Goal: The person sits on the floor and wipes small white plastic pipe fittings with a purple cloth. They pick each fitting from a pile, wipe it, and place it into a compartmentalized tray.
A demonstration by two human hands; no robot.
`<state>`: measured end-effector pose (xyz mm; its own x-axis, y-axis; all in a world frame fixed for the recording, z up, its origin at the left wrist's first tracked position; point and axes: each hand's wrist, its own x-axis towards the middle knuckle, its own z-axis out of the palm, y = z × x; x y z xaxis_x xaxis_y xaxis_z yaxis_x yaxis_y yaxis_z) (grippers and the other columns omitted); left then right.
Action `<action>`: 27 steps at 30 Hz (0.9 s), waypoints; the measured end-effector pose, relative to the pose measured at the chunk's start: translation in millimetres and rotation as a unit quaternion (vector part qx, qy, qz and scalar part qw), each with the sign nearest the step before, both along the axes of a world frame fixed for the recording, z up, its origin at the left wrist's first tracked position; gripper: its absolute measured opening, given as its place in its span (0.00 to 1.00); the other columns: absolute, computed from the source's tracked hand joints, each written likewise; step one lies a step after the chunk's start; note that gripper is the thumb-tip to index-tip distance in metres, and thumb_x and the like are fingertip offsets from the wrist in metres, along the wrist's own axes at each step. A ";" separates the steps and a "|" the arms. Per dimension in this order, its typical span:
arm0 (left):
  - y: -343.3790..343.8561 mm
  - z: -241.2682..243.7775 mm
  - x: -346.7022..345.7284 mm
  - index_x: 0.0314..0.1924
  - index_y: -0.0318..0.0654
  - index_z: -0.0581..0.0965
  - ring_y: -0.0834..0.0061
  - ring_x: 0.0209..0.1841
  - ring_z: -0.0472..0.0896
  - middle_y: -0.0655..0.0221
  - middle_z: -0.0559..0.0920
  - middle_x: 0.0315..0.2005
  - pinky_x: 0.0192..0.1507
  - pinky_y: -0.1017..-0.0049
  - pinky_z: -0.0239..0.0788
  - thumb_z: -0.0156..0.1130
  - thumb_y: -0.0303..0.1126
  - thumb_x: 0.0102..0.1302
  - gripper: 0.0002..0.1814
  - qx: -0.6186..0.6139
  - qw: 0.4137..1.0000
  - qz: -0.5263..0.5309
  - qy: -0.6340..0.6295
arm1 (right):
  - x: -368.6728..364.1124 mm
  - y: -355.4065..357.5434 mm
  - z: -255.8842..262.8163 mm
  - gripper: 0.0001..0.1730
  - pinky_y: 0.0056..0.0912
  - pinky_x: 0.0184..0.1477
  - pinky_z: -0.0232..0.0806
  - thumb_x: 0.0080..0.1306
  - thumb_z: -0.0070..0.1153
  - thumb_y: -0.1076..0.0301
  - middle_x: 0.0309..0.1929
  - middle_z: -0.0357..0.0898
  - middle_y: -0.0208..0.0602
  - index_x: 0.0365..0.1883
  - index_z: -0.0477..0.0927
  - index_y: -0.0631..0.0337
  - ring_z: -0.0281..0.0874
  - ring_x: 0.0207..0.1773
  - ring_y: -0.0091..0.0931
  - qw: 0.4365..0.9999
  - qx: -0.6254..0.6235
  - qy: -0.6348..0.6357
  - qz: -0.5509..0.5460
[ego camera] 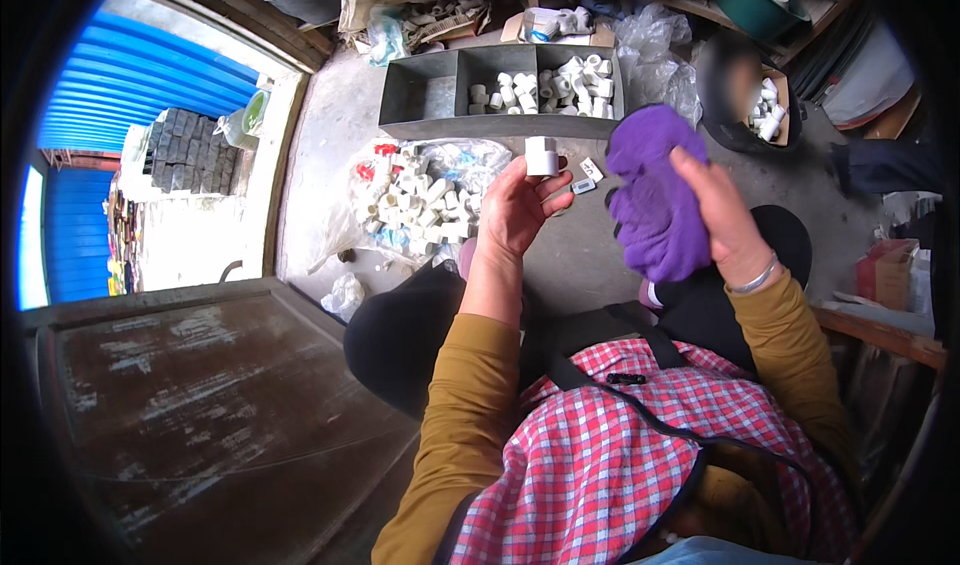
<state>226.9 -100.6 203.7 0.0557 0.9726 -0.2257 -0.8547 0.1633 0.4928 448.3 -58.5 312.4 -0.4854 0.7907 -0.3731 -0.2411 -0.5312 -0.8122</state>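
Between the fingers of my left hand point(517, 209) is a white plastic pipe fitting point(541, 157), held up over the floor. A bunched purple cloth point(660, 190) hangs from my right hand point(720, 209), gripped along its right side. Left of my left hand, a heap of white pipe fittings point(427, 209) lies on a clear plastic sheet point(337, 220). Farther out stands a grey divided bin point(495, 126); its middle and right compartments hold white fittings point(577, 85), and its left one shows bare metal.
A black tub point(739, 141) with a carton of white fittings point(769, 111) stands at the far right, beside another person's dark sleeve or leg point(889, 166). Small tags point(583, 185) lie on the floor. A brown wooden door panel point(202, 385) fills the lower left. Crumpled clear plastic point(660, 55) lies by the bin.
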 end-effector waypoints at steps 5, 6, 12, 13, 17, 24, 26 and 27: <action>22.5 -43.7 -21.7 0.55 0.43 0.65 0.59 0.48 0.74 0.66 0.76 0.43 0.42 0.62 0.72 0.50 0.32 0.59 0.21 -0.042 0.999 0.022 0.013 | -18.1 -21.3 -44.9 0.18 0.27 0.36 0.67 0.62 0.50 0.59 0.30 0.78 0.35 0.40 0.75 0.68 0.76 0.32 0.22 0.950 0.150 -0.187 0.201; 26.1 -50.8 -25.0 0.56 0.44 0.64 0.57 0.47 0.74 0.67 0.76 0.41 0.42 0.62 0.72 0.49 0.30 0.59 0.23 -0.054 0.998 0.033 0.018 | -22.6 -24.1 -58.7 0.19 0.30 0.37 0.67 0.61 0.51 0.58 0.29 0.79 0.40 0.41 0.74 0.66 0.77 0.31 0.26 0.922 0.254 -0.196 0.218; 60.7 -86.8 -32.9 0.58 0.47 0.62 0.53 0.46 0.74 0.70 0.75 0.37 0.42 0.63 0.71 0.48 0.27 0.57 0.26 -0.098 0.994 0.027 0.030 | -14.8 -10.4 -68.4 0.19 0.36 0.34 0.67 0.59 0.50 0.53 0.26 0.77 0.46 0.37 0.76 0.62 0.77 0.31 0.39 0.900 0.265 -0.234 0.253; 69.1 -88.1 -32.0 0.58 0.47 0.62 0.53 0.46 0.74 0.69 0.74 0.38 0.41 0.63 0.71 0.48 0.27 0.57 0.26 -0.109 0.993 0.021 0.036 | -11.8 -7.5 -67.4 0.19 0.36 0.33 0.67 0.59 0.50 0.53 0.25 0.77 0.46 0.36 0.76 0.62 0.77 0.30 0.39 0.898 0.266 -0.249 0.244; 80.3 -137.2 -58.7 0.44 0.45 0.68 0.50 0.48 0.73 0.67 0.75 0.39 0.41 0.61 0.72 0.52 0.29 0.57 0.13 -0.138 0.989 0.051 0.020 | -12.2 5.1 -62.6 0.18 0.40 0.30 0.66 0.58 0.50 0.52 0.22 0.75 0.46 0.30 0.74 0.60 0.75 0.27 0.42 0.866 0.255 -0.310 0.299; 104.6 -145.3 -52.9 0.51 0.39 0.66 0.61 0.49 0.74 0.63 0.76 0.45 0.40 0.66 0.73 0.48 0.38 0.62 0.19 -0.174 0.985 0.008 0.014 | -5.9 7.2 -69.2 0.17 0.42 0.29 0.65 0.58 0.50 0.53 0.21 0.75 0.45 0.34 0.74 0.57 0.74 0.25 0.43 0.887 0.264 -0.286 0.249; 107.5 -147.3 -48.2 0.52 0.39 0.66 0.63 0.49 0.74 0.64 0.76 0.44 0.41 0.67 0.73 0.48 0.39 0.62 0.20 -0.189 0.982 0.007 0.014 | -3.0 9.2 -66.1 0.17 0.43 0.29 0.65 0.58 0.50 0.53 0.20 0.74 0.44 0.34 0.74 0.57 0.74 0.25 0.42 0.879 0.266 -0.297 0.261; 107.8 -149.7 -49.1 0.52 0.38 0.67 0.64 0.49 0.74 0.63 0.76 0.45 0.42 0.66 0.72 0.47 0.39 0.63 0.20 -0.183 0.983 0.001 0.008 | -3.1 9.0 -67.2 0.17 0.42 0.28 0.66 0.59 0.50 0.53 0.22 0.75 0.44 0.35 0.73 0.58 0.74 0.25 0.42 0.873 0.279 -0.300 0.266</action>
